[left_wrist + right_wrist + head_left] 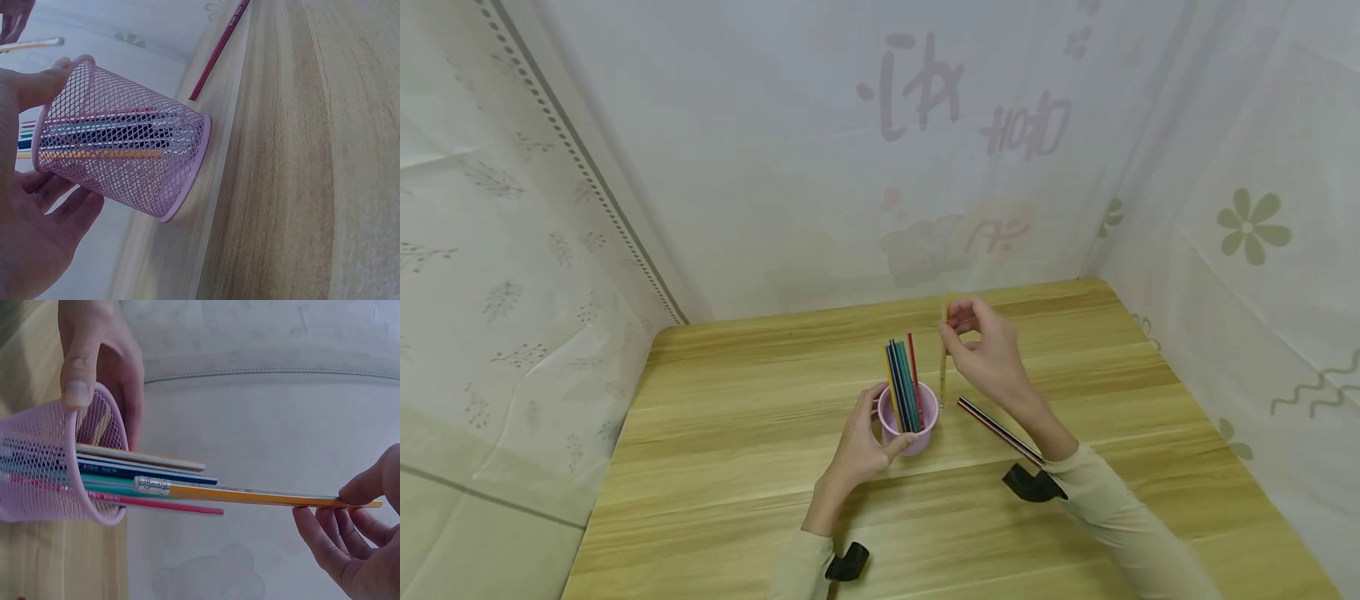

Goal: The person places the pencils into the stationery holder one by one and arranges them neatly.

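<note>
A pink mesh pencil cup (917,443) stands on the table, and my left hand (859,447) grips it around the rim. Inside it are several pencils (901,375) in yellow, dark blue, teal and red, leaning together. My right hand (991,348) pinches a yellow pencil (250,496) near its upper end, between thumb and fingers. That pencil hangs upright just right of the cup, its metal-banded eraser end (150,485) pointing down. In the right wrist view the eraser end overlaps the pencils standing in the cup.
A few dark and red pencils (996,427) lie slanted on the wooden table (737,467), right of the cup and under the right forearm. A patterned white curtain (760,208) hangs behind the table's far edge and at both sides.
</note>
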Demonstrator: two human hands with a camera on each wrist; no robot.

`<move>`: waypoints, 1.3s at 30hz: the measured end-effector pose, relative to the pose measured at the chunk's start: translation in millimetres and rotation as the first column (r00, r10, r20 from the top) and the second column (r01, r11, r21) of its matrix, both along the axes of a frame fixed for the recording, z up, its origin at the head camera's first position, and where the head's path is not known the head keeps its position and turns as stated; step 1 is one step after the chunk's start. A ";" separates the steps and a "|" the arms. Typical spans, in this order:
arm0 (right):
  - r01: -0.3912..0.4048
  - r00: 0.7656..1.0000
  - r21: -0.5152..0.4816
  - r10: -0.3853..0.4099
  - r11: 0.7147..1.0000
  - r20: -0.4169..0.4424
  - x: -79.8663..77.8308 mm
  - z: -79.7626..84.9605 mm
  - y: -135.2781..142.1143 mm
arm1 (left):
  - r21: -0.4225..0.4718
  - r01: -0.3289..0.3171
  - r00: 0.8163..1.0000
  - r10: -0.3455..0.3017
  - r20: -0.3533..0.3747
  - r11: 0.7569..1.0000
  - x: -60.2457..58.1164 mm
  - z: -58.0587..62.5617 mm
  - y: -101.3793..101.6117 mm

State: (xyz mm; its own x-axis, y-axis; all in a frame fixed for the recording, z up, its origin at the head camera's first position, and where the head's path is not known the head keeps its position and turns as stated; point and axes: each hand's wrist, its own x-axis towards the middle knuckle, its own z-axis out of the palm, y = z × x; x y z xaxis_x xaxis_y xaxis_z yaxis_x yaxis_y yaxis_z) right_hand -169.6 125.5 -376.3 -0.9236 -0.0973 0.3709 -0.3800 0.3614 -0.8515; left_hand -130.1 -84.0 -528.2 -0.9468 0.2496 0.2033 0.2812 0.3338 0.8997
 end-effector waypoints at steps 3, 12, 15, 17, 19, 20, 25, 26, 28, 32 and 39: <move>-0.024 1.000 -0.039 0.023 0.999 -0.008 -1.2 0.0 -9.0 | -0.001 -0.001 1.000 0.001 0.001 1.000 -0.5 0.1 0.0; -0.075 0.996 -0.001 0.074 0.997 -0.042 -5.5 -18.0 -31.6 | 0.046 0.006 1.000 -0.005 -0.007 0.999 0.8 2.5 1.2; -0.098 0.995 0.017 0.099 0.995 -0.033 -4.5 -23.9 -38.6 | 0.048 0.017 1.000 -0.016 -0.004 0.999 0.9 2.3 1.1; -0.108 0.994 0.029 0.109 0.994 -0.026 -4.4 -29.7 -43.3 | 0.029 0.023 1.000 -0.023 -0.005 0.999 -0.4 -2.2 -0.5; -0.115 0.993 0.042 0.116 0.992 -0.030 -4.3 -35.2 -47.3 | 0.008 0.026 1.000 -0.026 0.000 1.000 0.3 -1.7 -1.2; -0.112 0.993 0.052 0.114 0.992 -0.032 -4.7 -38.7 -49.3 | 0.002 0.027 1.000 -0.027 0.001 1.000 0.4 -1.4 -1.5; -0.105 0.993 0.092 0.110 0.990 -0.049 -4.4 -54.1 -56.5 | -0.009 0.018 1.000 -0.018 -0.003 1.000 0.7 -0.6 -1.7; -0.105 0.993 0.096 0.110 0.990 -0.050 -4.1 -57.0 -57.5 | -0.008 0.019 1.000 -0.019 -0.001 1.000 0.8 -0.7 -1.7; -0.106 0.992 0.096 0.112 0.990 -0.056 -3.2 -62.9 -58.9 | -0.007 0.019 1.000 -0.019 0.005 1.000 0.8 -0.6 -1.4; -0.102 0.992 0.116 0.109 0.988 -0.060 -1.7 -72.2 -60.4 | -0.005 0.026 1.000 -0.026 0.011 1.000 1.5 -0.5 -1.7; -0.101 0.995 0.142 0.101 0.985 0.006 -0.3 -80.4 -58.0 | -0.013 0.026 1.000 -0.025 0.017 1.000 0.6 0.4 -2.9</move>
State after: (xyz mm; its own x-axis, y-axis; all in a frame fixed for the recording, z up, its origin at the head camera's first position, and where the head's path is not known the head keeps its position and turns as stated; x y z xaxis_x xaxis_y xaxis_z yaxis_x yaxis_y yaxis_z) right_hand -169.9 67.4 -456.6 -0.9058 -0.2418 0.3480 -0.4220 0.4383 -0.7936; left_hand -129.5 -86.9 -527.8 -0.9433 0.2763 0.1840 0.2748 0.3390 0.8998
